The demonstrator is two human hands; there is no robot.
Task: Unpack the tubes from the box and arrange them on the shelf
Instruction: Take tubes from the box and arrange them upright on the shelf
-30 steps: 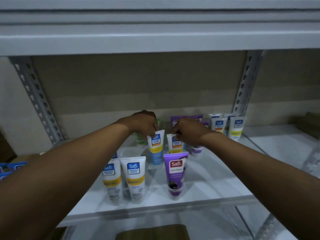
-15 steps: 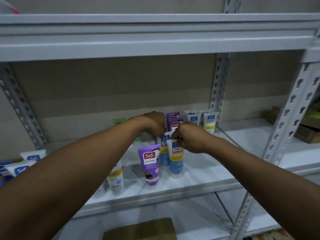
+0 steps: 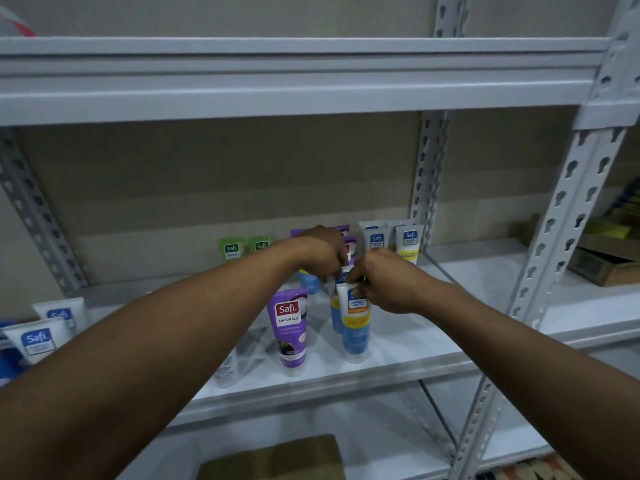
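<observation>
**Both hands on two tubes, mid-shelf**

The right hand fingers pinch the top of a white-and-blue tube with a yellow band, standing cap-down on the shelf. The left hand fingers pinch the matching tube just behind it. One purple tube stands beside them. Two green tubes stand at the back, and two white tubes at far left.

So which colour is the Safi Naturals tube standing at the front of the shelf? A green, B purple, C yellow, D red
B: the front Safi Naturals tube is purple, upright just left of the Perfect White tube that the right hand pinches.
</observation>
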